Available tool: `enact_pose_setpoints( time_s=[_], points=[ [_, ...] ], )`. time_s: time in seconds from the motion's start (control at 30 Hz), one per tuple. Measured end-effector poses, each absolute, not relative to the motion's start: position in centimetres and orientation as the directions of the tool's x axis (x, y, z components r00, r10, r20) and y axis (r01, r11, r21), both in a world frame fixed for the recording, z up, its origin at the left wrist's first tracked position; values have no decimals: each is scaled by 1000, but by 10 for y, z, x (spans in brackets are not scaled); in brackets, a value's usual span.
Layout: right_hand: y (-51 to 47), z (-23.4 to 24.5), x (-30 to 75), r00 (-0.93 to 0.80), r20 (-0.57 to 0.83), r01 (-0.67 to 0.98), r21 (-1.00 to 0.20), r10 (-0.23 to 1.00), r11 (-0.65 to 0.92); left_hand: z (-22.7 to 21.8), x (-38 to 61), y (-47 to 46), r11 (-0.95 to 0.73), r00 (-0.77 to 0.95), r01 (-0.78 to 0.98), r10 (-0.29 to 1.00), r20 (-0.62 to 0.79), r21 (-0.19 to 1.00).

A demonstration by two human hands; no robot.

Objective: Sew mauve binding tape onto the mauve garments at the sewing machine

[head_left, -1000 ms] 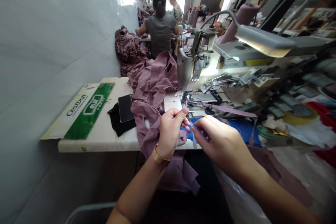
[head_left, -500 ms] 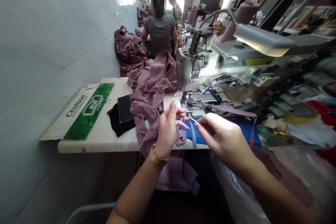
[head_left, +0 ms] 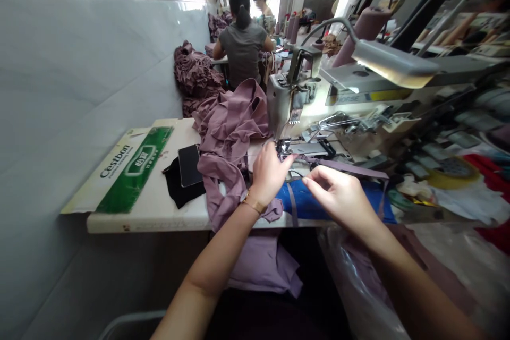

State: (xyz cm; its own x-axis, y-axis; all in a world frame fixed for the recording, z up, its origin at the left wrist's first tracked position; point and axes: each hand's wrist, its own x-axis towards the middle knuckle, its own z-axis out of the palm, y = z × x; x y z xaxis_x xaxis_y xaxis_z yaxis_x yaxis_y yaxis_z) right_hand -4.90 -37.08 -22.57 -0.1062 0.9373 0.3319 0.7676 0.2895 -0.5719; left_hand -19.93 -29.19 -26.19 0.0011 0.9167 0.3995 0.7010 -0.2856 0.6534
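At the sewing machine (head_left: 297, 95), my left hand (head_left: 271, 170) reaches close to the needle and presser foot area (head_left: 282, 149). Its thumb points right, while the other fingers are mostly hidden behind the hand. My right hand (head_left: 338, 188) pinches what look like thin curved tweezers (head_left: 296, 173) between thumb and forefinger, their tip pointing left toward the needle plate. A mauve fabric strip (head_left: 346, 167) runs from the right toward the needle area. Below the hands a blue sheet (head_left: 314, 203) covers the table front. Mauve fabric (head_left: 223, 164) lies heaped left of my left hand.
A phone (head_left: 190, 166) rests on black cloth (head_left: 175, 188) at left, beside a green and white cardboard sheet (head_left: 135, 170). A lamp (head_left: 394, 64) hangs over the machine. Another person (head_left: 241, 48) sits ahead near a fabric pile (head_left: 195, 71). A tiled wall (head_left: 99, 74) borders the left.
My left hand has turned over and moved forward to the needle area, away from the tweezers' tip. My right hand has shifted slightly and still pinches the tweezers.
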Motion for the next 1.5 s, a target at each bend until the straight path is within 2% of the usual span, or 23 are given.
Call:
enact_pose_setpoints(
  time_s=[0.1,0.2,0.4,0.6,0.87,1.2,1.5],
  points=[
    [-369,-230,-46,-91,323,781,-563,942,269,-263,-191,-287,-226,3,815,922,387,533],
    [-363,-233,-43,-86,332,802,-536,939,263,-266,-193,-283,-218,11,840,923,384,498],
    [-331,-233,-43,-74,272,833,-512,960,209,-276,-210,-274,-358,74,712,894,442,604],
    [-297,-229,-51,-79,189,851,-498,979,165,-279,-217,-265,-361,115,670,914,390,649],
    [-282,-231,-57,-44,156,848,-516,987,120,-274,-213,-267,-319,87,709,924,371,629],
    [-281,-225,-62,-28,103,891,-449,994,71,-275,-213,-267,-321,79,719,919,386,616],
    [-279,-228,-62,-34,126,888,-452,991,88,-278,-213,-267,-334,79,719,911,406,609]
  ],
)
